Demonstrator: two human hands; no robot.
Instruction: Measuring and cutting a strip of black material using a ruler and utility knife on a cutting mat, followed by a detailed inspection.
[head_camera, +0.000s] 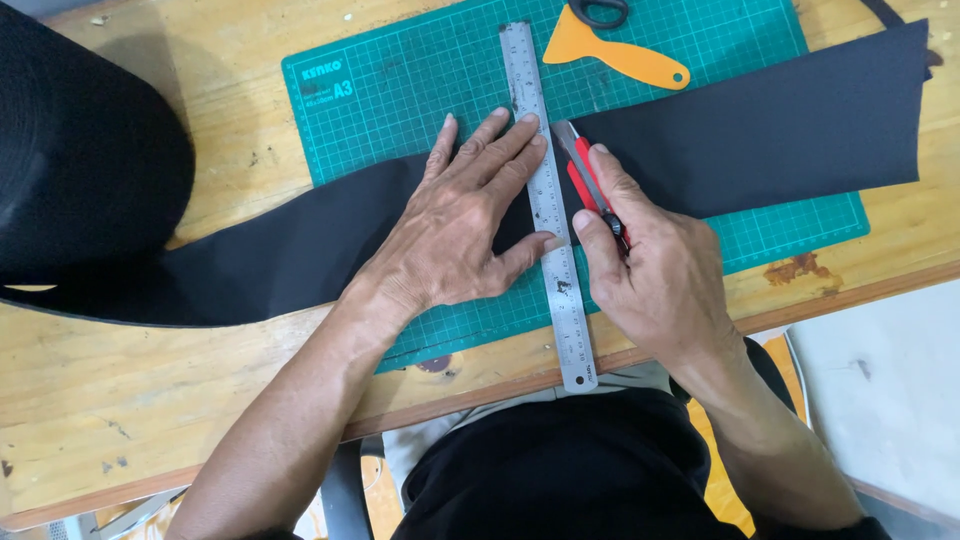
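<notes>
On the desk (120, 400) mat (400, 90), I press my left hand (455, 225), fingers spread, flat on ruler (548, 200) and black strip (760, 125), while my right hand (655, 275) pinches the knife (588, 180) tight against the ruler's edge, best drawn steadily.

Wooden table (120, 400) under green cutting mat (400, 90), black roll (80, 150)

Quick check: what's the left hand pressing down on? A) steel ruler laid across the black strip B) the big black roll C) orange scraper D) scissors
A: the left hand lies flat with its fingertips on the steel ruler across the black strip, while the right hand holds a red utility knife against the ruler's edge.
</notes>
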